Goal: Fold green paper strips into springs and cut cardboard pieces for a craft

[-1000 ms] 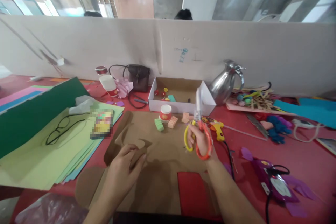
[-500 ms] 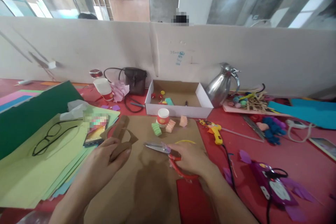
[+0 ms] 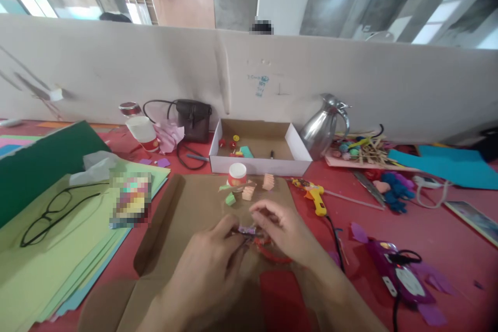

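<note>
Over the brown cardboard sheet (image 3: 202, 192), my left hand (image 3: 210, 254) is closed around the blade end of the scissors (image 3: 272, 254). Purple wrapping shows at their pivot, and the red handles lie below my right palm. My right hand (image 3: 286, 233) is just above them with its fingertips bent together in a pinch; whatever is between them is too small to make out. Beyond the hands, a pleated green piece (image 3: 231, 198) and two pleated peach pieces, one nearer (image 3: 249, 193) and one farther (image 3: 268, 181), lie by a paper cup (image 3: 237, 172). A thin brown strip (image 3: 233, 188) rests among them.
A yellow glue gun (image 3: 319, 201) with a black cord lies to the right, near a purple power strip (image 3: 400, 272). Behind stand a white-sided box (image 3: 260, 167) and a steel jug (image 3: 321, 127). Coloured paper (image 3: 58, 270), eyeglasses (image 3: 50, 215) and a phone (image 3: 130, 202) are left.
My left hand has let go of the curled brown strip and moved right onto the scissor blades. The scissors have come closer, and my right fingers have lifted off the handles. The view has shifted slightly.
</note>
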`<state>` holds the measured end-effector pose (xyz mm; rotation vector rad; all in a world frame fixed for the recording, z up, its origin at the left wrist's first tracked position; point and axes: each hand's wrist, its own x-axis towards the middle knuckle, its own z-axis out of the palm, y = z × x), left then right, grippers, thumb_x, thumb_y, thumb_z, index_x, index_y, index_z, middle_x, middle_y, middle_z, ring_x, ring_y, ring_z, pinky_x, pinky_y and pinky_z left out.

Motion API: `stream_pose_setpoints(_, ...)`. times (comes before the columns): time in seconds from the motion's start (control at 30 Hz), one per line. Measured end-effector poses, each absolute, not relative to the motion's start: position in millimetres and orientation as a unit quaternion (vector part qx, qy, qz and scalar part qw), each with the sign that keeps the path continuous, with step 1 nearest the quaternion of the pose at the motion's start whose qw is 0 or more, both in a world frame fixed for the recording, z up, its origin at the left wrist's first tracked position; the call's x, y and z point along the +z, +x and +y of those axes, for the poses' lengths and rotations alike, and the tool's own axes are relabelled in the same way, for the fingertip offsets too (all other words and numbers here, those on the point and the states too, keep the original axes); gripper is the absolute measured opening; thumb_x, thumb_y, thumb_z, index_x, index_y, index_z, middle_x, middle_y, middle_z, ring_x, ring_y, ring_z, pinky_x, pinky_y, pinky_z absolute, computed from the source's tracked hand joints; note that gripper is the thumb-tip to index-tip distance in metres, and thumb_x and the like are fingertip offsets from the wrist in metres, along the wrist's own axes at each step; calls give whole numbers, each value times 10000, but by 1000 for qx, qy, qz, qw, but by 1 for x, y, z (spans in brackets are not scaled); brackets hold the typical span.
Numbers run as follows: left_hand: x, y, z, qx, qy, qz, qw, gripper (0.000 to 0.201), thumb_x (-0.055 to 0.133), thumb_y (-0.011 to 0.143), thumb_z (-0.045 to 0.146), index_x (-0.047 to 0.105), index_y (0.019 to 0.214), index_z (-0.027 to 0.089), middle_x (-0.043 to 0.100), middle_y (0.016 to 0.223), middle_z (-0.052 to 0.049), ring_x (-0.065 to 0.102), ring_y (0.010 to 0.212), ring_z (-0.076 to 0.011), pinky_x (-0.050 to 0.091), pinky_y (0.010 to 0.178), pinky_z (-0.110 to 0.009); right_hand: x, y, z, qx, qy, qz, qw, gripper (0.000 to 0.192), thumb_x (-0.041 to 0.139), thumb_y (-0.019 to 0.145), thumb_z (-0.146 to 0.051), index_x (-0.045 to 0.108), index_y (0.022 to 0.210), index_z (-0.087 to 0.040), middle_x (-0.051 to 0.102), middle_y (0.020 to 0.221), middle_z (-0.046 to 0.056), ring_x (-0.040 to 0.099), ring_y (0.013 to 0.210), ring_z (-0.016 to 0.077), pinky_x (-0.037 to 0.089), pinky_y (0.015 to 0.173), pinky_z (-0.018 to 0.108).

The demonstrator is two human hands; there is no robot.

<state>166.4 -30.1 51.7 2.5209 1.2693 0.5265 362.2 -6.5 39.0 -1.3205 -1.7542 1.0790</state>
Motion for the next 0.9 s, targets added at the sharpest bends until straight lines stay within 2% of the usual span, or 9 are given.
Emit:
stream_pose_setpoints(0.1, 53, 175, -22, 226, 875, 398, 160, 243, 457, 870, 130, 685, 867, 214, 604, 1006, -57, 615, 763, -143, 489, 672, -261, 55, 362, -1, 398, -492, -703, 326, 308, 441, 962, -421, 587, 811, -195, 582, 713, -18, 539, 653, 117, 400, 596, 230)
stream_pose_setpoints(0.23, 56, 176, -1, 277, 871, 377, 147, 195, 517, 820, 116, 694, 861, 189, 596, 1077, -81, 625, 848, -178, 518, 729, -299, 74, 363, 8, 452, -448, -706, 311, 224, 541, 910, -410, 613, 907, -199, 618, 829, -3, 569, 735, 125, 447, 645, 236)
stream_pose_setpoints(0.33, 64, 170, 9, 292, 873, 358, 157, 181, 522, 812, 104, 686, 807, 182, 602, 1049, -86, 626, 859, -185, 522, 733, -310, 81, 366, 17, 500, -470, -658, 311, 231, 686, 790, -393, 666, 896, -188, 634, 782, -1, 580, 689, 127, 468, 618, 245)
stream_pose_setpoints(0.5, 68, 156, 1, 384, 835, 337, 204, 198, 513, 857, 138, 705, 862, 186, 595, 1121, -101, 610, 971, -191, 500, 825, -316, 86, 383, 67, 471, -508, -593, 412, 274, 746, 703, -403, 719, 855, -177, 698, 816, 40, 633, 749, 156, 505, 719, 301)
stream_pose_setpoints(0.57, 62, 152, -5, 401, 813, 346, 242, 217, 522, 870, 164, 715, 961, 203, 604, 1124, -89, 613, 923, -169, 493, 798, -291, 87, 394, 102, 395, -542, -559, 487, 273, 742, 678, -386, 709, 840, -169, 698, 816, 46, 635, 716, 153, 514, 716, 311)
stream_pose_setpoints(0.63, 52, 147, -10, 383, 790, 378, 294, 213, 532, 884, 215, 724, 977, 217, 647, 952, -53, 610, 813, -152, 480, 735, -267, 86, 404, 136, 239, -605, -541, 533, 241, 633, 767, -362, 691, 876, -156, 697, 873, 78, 650, 794, 182, 516, 760, 339)
stream_pose_setpoints(0.77, 29, 139, -15, 371, 650, 495, 441, 242, 598, 851, 377, 724, 847, 171, 646, 696, -15, 600, 675, -160, 466, 633, -255, 83, 410, 153, 20, -674, -558, 484, 280, 616, 771, -291, 669, 1000, -141, 669, 1083, 159, 607, 1030, 278, 445, 892, 412)
stream_pose_setpoints(0.83, 19, 134, -15, 398, 535, 511, 543, 288, 644, 808, 427, 702, 875, 153, 691, 768, -32, 632, 718, -184, 490, 641, -266, 80, 402, 130, -18, -670, -605, 430, 203, 550, 831, -303, 683, 892, -163, 708, 901, 112, 647, 874, 249, 456, 803, 358)
stream_pose_setpoints(0.9, 11, 127, -14, 439, 431, 499, 610, 334, 682, 777, 432, 674, 965, 156, 717, 873, -50, 658, 789, -202, 515, 687, -284, 71, 390, 94, 27, -664, -647, 373, 286, 503, 880, -382, 664, 742, -191, 682, 680, 50, 635, 673, 207, 440, 664, 302)
